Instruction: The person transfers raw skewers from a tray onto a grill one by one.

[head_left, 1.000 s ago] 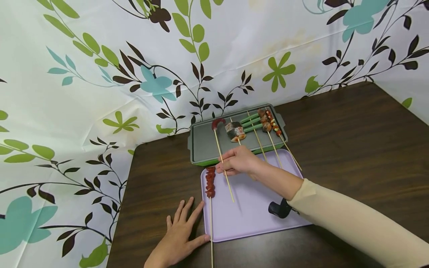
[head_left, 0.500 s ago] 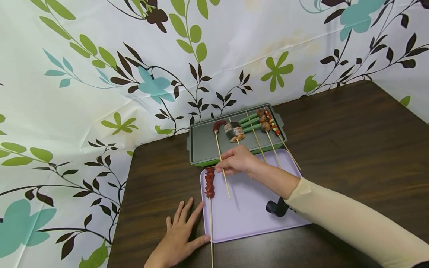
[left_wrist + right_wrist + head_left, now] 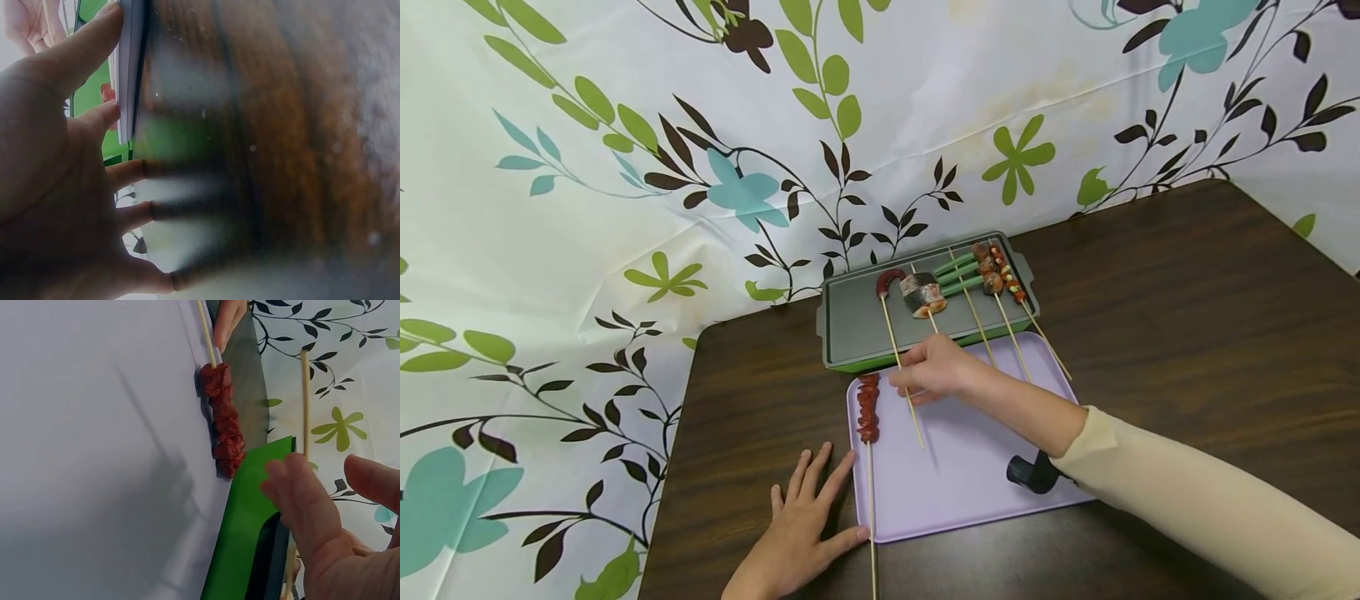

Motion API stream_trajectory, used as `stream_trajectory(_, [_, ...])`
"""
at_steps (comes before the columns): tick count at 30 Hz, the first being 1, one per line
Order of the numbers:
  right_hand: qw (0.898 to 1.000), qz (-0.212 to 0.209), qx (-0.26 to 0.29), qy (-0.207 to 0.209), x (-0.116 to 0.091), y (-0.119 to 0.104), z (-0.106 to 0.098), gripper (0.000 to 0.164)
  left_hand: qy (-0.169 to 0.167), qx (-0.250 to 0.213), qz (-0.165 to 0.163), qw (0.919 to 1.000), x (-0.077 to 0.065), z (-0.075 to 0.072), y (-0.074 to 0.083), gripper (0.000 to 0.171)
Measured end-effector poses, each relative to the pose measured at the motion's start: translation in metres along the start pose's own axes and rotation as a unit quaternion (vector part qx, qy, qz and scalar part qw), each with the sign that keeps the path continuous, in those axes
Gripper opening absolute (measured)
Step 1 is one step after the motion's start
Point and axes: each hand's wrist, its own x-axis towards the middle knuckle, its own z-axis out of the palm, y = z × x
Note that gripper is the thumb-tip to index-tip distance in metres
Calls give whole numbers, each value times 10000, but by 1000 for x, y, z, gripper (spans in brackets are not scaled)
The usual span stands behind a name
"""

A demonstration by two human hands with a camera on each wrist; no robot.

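On the grill pan point(image 3: 857, 321) lies a skewer point(image 3: 891, 333) tipped with a curved dark-red piece, its stick reaching out over the lilac tray point(image 3: 962, 500). My right hand point(image 3: 936, 367) is at that stick, and in the right wrist view its thumb and fingers point(image 3: 306, 500) stand apart beside the stick point(image 3: 306, 400). A skewer of red meat chunks point(image 3: 868, 408) lies along the tray's left side, its stick passing over the front edge. My left hand point(image 3: 805, 525) rests spread on the table, fingertips and thumb at the tray's left edge point(image 3: 125, 75).
Also on the pan are a fish-chunk skewer point(image 3: 925, 296), a green vegetable skewer point(image 3: 958, 275), a brown meat skewer point(image 3: 992, 275) and a mixed vegetable skewer point(image 3: 1013, 283). A black camera mount point(image 3: 1033, 472) sits at the right wrist. Behind the dark table point(image 3: 1187, 333) hangs a patterned cloth point(image 3: 910, 100).
The dark-red skewer's curved piece has lowered onto the pan. My right hand has loosened from its stick and shifted slightly right. The left hand has stayed put.
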Motion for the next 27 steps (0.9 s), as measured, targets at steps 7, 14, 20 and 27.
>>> stream_trajectory(7, [9994, -166, -312, 3, -10, 2, -2, 55, 30, -3, 15, 10000, -1, 1, 0, 84])
stream_trajectory(14, [9966, -489, -661, -53, -26, 3, -7, 56, 19, 1, 4, 10000, -1, 0, 0, 84])
stream_trajectory(20, [9940, -934, -260, -497, -57, 4, -6, 51, -25, -45, -19, 10000, -1, 0, -1, 84])
stream_trajectory(27, [9780, -1160, 196, -1720, -84, 38, 14, 43, 11, -47, 42, 10000, 0, -1, -1, 85])
